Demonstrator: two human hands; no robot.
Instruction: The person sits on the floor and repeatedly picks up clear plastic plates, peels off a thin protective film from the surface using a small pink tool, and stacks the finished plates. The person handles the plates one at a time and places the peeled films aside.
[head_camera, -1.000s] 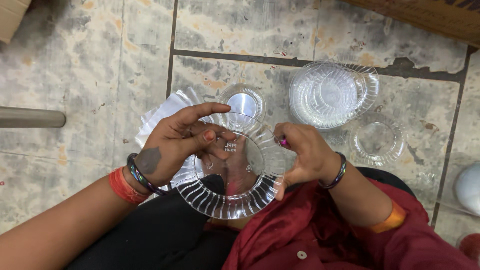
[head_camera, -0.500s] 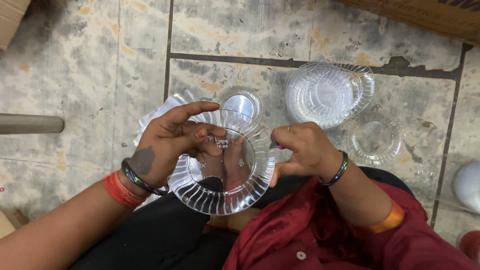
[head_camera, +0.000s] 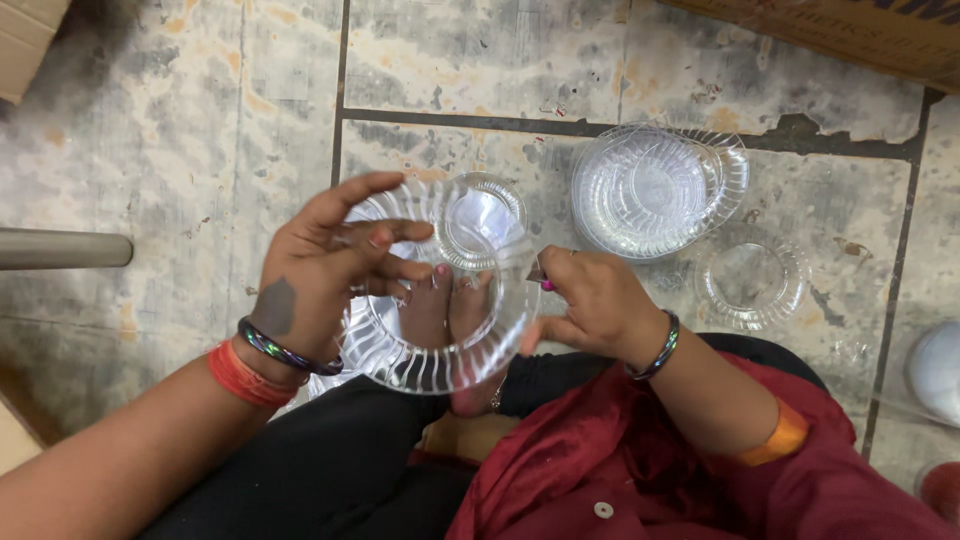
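Nearby, clear plate stack (head_camera: 650, 185) and small bowl (head_camera: 752, 280) beyond hands (head_camera: 590, 300).

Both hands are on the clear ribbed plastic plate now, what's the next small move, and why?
Probably set the clear ribbed plastic plate onto the stack of matching clear plates on the tiled floor ahead. The left hand grips its rim, the right hand pinches the opposite edge, and a smaller clear bowl sits apart beside the stack.
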